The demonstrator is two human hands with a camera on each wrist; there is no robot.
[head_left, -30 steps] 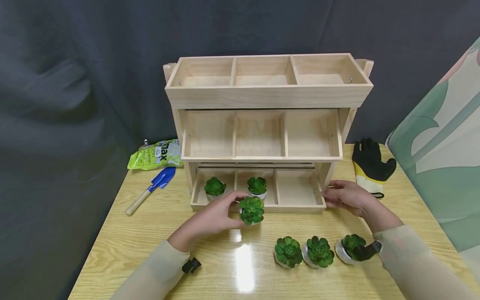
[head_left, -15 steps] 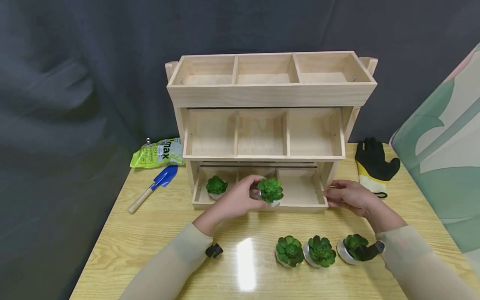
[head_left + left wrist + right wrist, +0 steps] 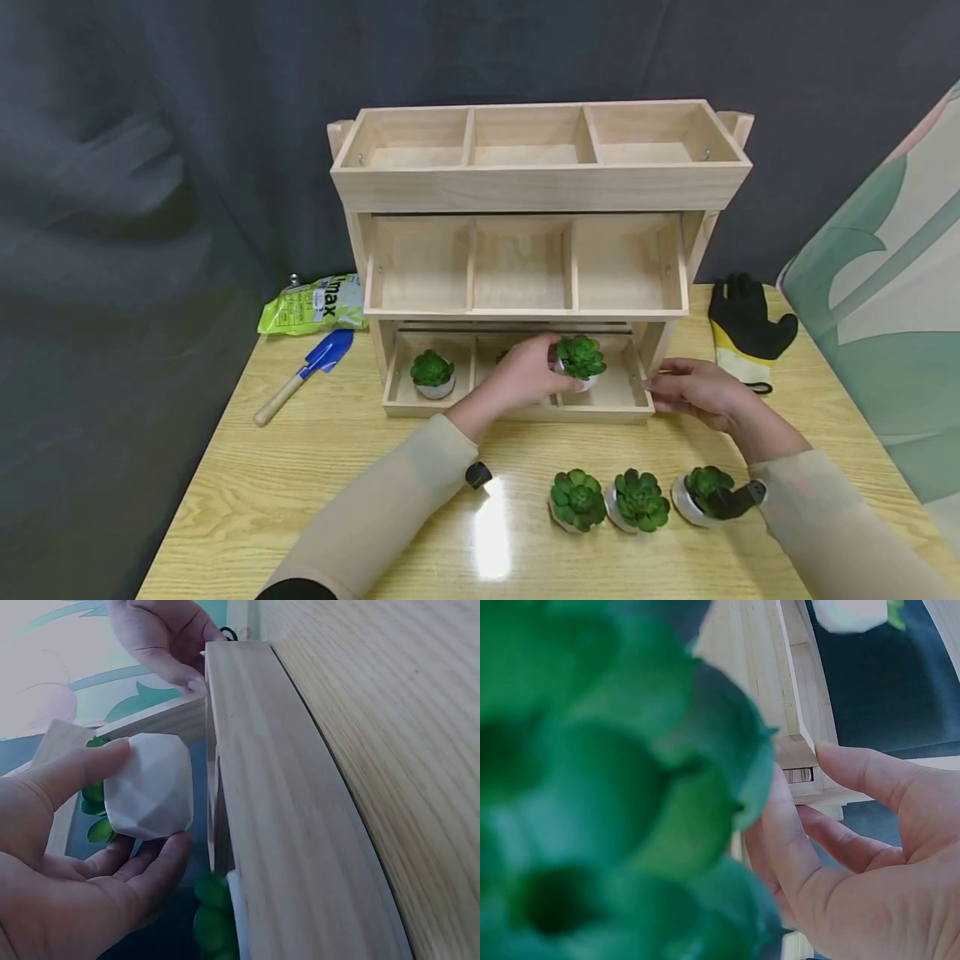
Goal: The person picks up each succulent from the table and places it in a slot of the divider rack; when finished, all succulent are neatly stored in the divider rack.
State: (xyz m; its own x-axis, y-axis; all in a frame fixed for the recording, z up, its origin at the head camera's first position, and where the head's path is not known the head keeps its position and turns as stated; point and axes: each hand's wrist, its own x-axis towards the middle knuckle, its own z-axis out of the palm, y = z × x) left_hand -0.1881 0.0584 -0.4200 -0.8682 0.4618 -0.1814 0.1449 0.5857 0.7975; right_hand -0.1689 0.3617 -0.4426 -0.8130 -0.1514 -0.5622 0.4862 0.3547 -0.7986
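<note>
My left hand [image 3: 525, 372] holds a succulent [image 3: 581, 357] in a white faceted pot [image 3: 150, 787], thumb and fingers on opposite sides of the pot. It hangs over the right compartment of the bottom tier of a wooden three-tier planter shelf [image 3: 540, 192]. At that tier's right end my right hand [image 3: 697, 395] grips the corner, thumb at the rim and fingers below in the right wrist view. A potted succulent [image 3: 432, 372] sits in the bottom left compartment. Another in the middle one is mostly hidden by my left hand.
Three more potted succulents stand in a row on the table near me: left [image 3: 577, 500], middle [image 3: 639, 502] and right [image 3: 702, 493]. A green bag [image 3: 311, 307] and a blue trowel [image 3: 318, 358] lie left of the shelf, a black-and-yellow glove [image 3: 746, 329] right of it.
My left hand has carried the succulent rightward and slightly back, from in front of the bottom tier's middle to over its right compartment. My right hand stays at the corner.
</note>
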